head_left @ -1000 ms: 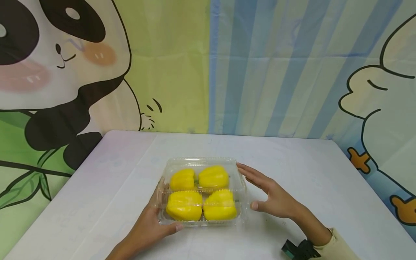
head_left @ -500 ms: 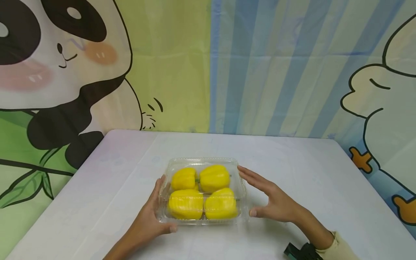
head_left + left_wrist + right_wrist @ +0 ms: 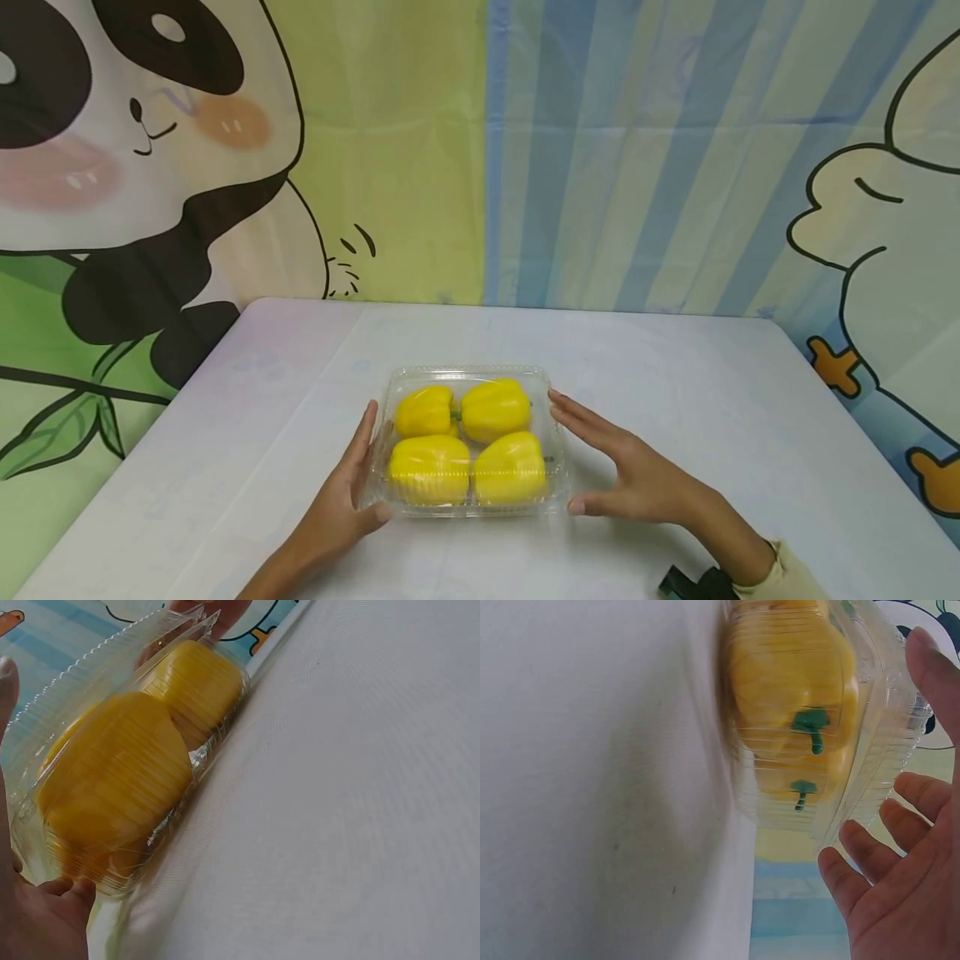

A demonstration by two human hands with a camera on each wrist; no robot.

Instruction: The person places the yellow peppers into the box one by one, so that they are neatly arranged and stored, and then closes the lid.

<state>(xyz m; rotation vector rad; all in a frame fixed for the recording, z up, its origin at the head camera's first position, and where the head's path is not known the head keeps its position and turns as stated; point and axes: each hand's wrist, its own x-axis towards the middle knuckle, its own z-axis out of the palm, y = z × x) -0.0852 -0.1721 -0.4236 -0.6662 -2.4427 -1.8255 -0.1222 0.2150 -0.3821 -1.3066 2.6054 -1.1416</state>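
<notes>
A clear clamshell box (image 3: 471, 442) holding four yellow peppers (image 3: 467, 444) sits mid-table (image 3: 675, 400). The left hand (image 3: 341, 504) braces it at nine o'clock, the right hand (image 3: 626, 475) flanks three o'clock; fingers straight and together, thumbs at the near corners, steadying it squarely.

Four bright yellow bell peppers (image 3: 467, 444) with dark green stems (image 3: 811, 724) fill a clear ribbed plastic clamshell (image 3: 558, 467) at centre frame, on a pale white-lilac table (image 3: 675, 392). Behind, the backdrop (image 3: 600, 150) shows blue-and-cream stripes upper right and a black-and-white panda upper left.
</notes>
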